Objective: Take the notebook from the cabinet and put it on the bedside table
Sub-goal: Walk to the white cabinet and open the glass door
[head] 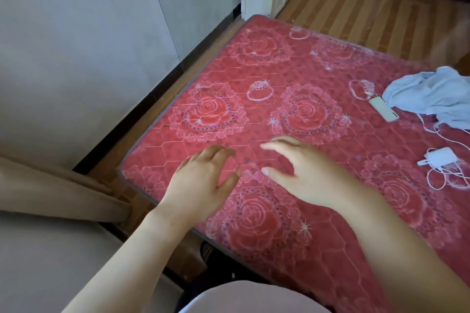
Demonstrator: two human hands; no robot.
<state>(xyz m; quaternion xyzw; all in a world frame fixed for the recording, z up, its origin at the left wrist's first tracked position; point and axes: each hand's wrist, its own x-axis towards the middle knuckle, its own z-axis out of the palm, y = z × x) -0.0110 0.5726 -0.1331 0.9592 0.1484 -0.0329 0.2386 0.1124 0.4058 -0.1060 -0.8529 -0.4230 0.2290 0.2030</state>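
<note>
Both hands, left hand (203,180) and right hand (307,173), hover empty with fingers spread at mid-frame over the red mattress (292,79).

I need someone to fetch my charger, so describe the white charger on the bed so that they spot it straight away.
Start at the red rose-patterned mattress and look along its right-hand side, past the crumpled pale blue cloth. Nearer the person than the phone lies the white charger. Unlike the flat, slim phone, it is a blocky plug with a thin white cable looped beside it.
</note>
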